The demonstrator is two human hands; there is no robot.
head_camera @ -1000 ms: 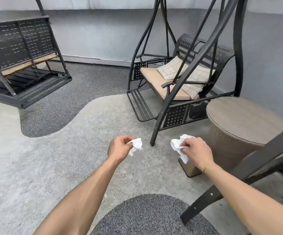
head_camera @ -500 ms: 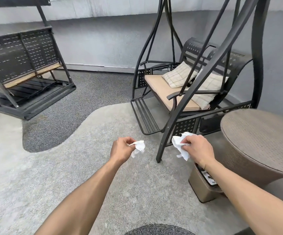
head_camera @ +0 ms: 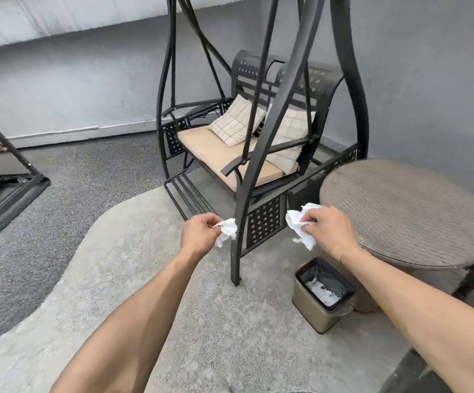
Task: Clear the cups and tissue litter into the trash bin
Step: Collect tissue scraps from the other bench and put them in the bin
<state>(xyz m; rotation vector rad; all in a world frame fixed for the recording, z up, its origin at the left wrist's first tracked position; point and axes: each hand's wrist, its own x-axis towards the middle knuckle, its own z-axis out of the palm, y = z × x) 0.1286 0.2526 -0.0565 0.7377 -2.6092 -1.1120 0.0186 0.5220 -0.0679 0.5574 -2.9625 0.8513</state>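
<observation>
My left hand (head_camera: 199, 235) pinches a small crumpled white tissue (head_camera: 227, 229) in front of the swing's leg. My right hand (head_camera: 328, 231) grips a larger crumpled white tissue (head_camera: 299, 225), held above and a little behind the trash bin (head_camera: 311, 304). The bin is a small bronze square can with a black liner, standing open on the floor beside the round table; white litter lies at its bottom. No cups are in view.
A black metal swing bench (head_camera: 230, 154) with tan cushion and checked pillows stands ahead; its front leg (head_camera: 236, 251) comes down between my hands. A round brown wicker table (head_camera: 406, 211) is at right. Another swing frame (head_camera: 3, 191) sits at far left. Grey carpet covers the floor.
The view has moved closer and tilted down, so the trash bin now shows fully below my right hand. Both hands still hold their tissues, spread slightly wider apart.
</observation>
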